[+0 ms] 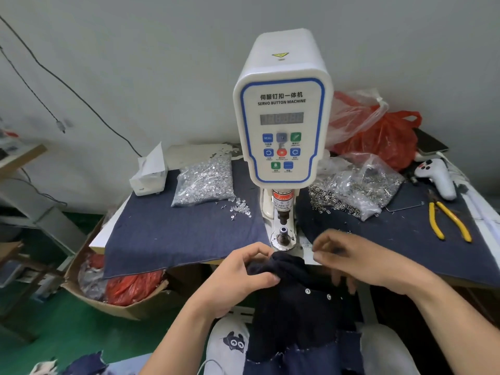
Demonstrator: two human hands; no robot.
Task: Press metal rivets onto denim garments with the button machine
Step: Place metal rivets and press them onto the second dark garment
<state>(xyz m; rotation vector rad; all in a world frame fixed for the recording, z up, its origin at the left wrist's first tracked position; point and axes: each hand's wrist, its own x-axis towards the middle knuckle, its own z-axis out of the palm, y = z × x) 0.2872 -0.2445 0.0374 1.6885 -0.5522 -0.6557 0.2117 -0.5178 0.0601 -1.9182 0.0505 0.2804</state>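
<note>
- Gripping a bunched fold of the dark navy denim garment (286,290), the left hand (238,277) holds it just in front of the round metal die (282,236) of the white, blue-trimmed servo button machine (282,109).
- The right hand (359,258) hovers beside the fold with fingers curled; whether it pinches a rivet I cannot tell.
- Two silver rivets (307,291) already sit on the garment.
- Yellow-handled pliers (446,220) lie on the blue denim table cover (176,239).

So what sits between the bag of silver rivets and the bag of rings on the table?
The head view shows the servo button machine standing between the rivet bag and the ring bag.
</note>
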